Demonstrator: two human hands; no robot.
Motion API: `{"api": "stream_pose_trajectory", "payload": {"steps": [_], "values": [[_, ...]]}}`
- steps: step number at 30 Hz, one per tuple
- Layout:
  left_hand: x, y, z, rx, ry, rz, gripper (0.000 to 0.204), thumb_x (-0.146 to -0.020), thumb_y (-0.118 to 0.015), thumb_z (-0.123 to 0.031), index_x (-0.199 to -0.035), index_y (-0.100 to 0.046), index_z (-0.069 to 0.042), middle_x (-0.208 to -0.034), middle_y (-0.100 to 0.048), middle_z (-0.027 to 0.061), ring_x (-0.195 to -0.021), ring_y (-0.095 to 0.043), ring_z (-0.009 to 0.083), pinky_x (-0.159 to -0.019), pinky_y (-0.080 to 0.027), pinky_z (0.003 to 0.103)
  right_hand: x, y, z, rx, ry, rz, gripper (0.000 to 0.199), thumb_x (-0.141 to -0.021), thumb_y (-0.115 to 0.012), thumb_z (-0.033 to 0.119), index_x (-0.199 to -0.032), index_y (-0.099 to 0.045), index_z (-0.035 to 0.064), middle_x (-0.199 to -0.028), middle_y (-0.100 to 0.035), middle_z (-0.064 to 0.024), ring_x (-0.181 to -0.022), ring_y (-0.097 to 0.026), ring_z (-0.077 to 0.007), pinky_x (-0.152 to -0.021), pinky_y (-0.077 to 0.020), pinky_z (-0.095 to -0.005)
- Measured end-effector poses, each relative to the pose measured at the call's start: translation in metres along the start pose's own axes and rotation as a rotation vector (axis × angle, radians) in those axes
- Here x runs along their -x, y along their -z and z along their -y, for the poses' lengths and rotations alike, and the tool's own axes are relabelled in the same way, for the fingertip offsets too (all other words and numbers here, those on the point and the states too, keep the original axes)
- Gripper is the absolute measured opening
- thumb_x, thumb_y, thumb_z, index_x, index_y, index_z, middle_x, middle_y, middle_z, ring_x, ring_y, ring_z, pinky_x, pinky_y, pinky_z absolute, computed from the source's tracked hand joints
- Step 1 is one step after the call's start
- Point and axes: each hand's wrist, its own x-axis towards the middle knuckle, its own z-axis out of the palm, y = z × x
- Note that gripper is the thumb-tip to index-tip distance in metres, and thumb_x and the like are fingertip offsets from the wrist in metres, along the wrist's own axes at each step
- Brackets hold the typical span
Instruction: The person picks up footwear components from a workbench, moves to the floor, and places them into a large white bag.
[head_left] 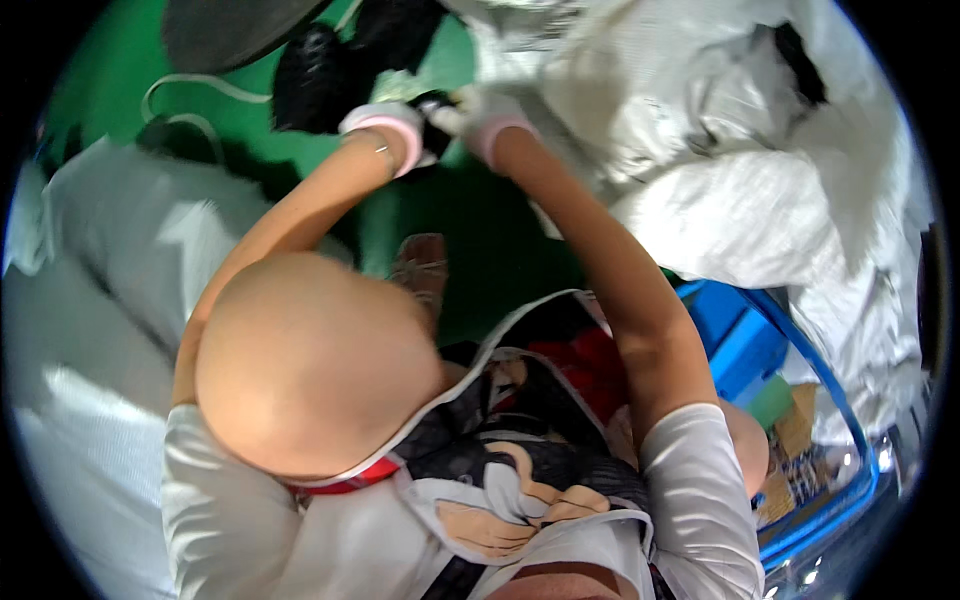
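Both arms reach forward, and the two hands nearly meet at the top middle, in white gloves with pink cuffs. Between them is a small black item [434,104], blurred, its kind not clear. My left hand [384,118] is closed at its left side, with most fingers hidden behind the glove's back. My right hand [480,112] grips it from the right, thumb and fingers drawn together. Just beyond my left hand lie dark, crumpled black pieces [318,78] on the green floor [490,225].
White sacks [735,215] pile up at the right, and pale grey sacks [130,290] at the left. A blue-framed cart or rack [815,360] with a blue bin [735,335] stands beside my right arm. A white cord [205,82] and a dark round base [225,30] are at upper left.
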Motion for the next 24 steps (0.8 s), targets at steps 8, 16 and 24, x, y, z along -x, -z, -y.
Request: {"api": "stream_pose_trajectory", "payload": {"steps": [8,16,24], "values": [[0.06,0.108,-0.005,0.352,-0.253,-0.059,0.045,-0.087,-0.06,-0.04,-0.103,-0.067,0.001,-0.083,-0.067,0.0206,-0.073,-0.067,0.0291,-0.071,-0.053,0.036,0.086,0.204,0.004,-0.172,0.109,0.325,0.026,-0.09,-0.054,0.026,-0.096,-0.066,0.0034,-0.076,-0.064,-0.0076,-0.066,-0.063,-0.0142,-0.056,-0.0515,-0.0243],[0.067,0.193,-0.081,-0.086,-1.122,-1.326,0.043,-0.092,-0.054,-0.036,-0.125,-0.056,-0.008,-0.113,-0.061,0.0128,-0.092,-0.063,0.0196,-0.083,-0.051,0.029,0.05,0.389,-0.195,0.541,-0.324,-0.212,0.042,-0.096,-0.045,0.028,-0.132,-0.047,0.0069,-0.127,-0.053,-0.0067,-0.116,-0.052,-0.0245,-0.1,-0.0394,-0.0357],[0.024,0.245,-0.087,-0.289,-0.563,-1.903,0.027,-0.083,-0.056,-0.024,-0.107,-0.064,-0.013,-0.113,-0.058,0.0021,-0.112,-0.048,0.0204,-0.097,-0.039,0.034,0.067,0.443,-0.173,1.238,-0.344,-0.628,0.049,-0.087,-0.046,0.026,-0.134,-0.046,0.0138,-0.131,-0.052,-0.0166,-0.117,-0.051,-0.0363,-0.101,-0.039,-0.0408]]}}
